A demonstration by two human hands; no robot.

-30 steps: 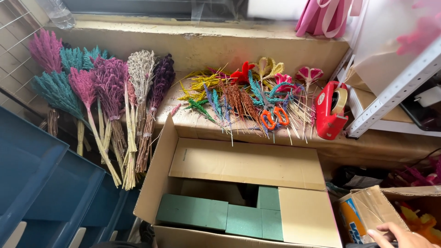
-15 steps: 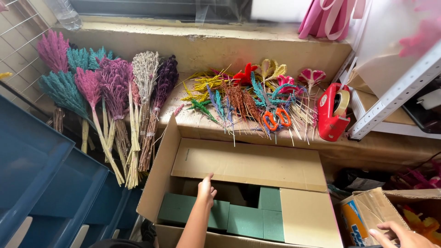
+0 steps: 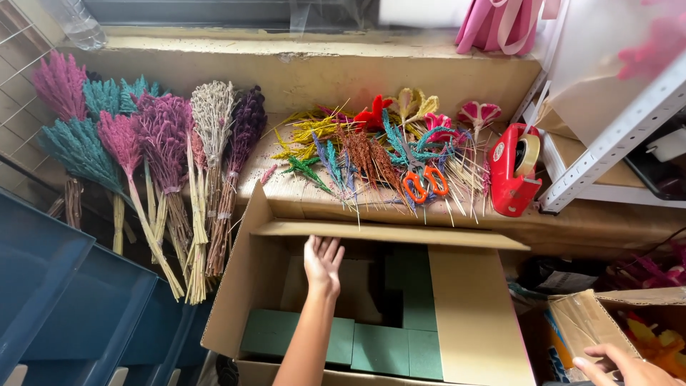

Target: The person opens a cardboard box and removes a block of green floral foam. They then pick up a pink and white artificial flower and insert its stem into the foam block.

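Left hand point(image 3: 323, 263), fingers spread and empty, reaches into the open cardboard box point(image 3: 471, 322) above the green foam blocks point(image 3: 371, 347) packed along its floor; right hand point(image 3: 629, 366), loosely open, steadies a smaller carton point(image 3: 589, 322).

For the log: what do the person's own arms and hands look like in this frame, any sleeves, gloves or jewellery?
Both are bare. The left hand wears no glove, ring or watch, and its forearm shows no sleeve down to the bottom edge of the picture. Only part of the right hand shows at the lower right corner: no glove or ring can be seen on it, and its wrist and arm are out of view.
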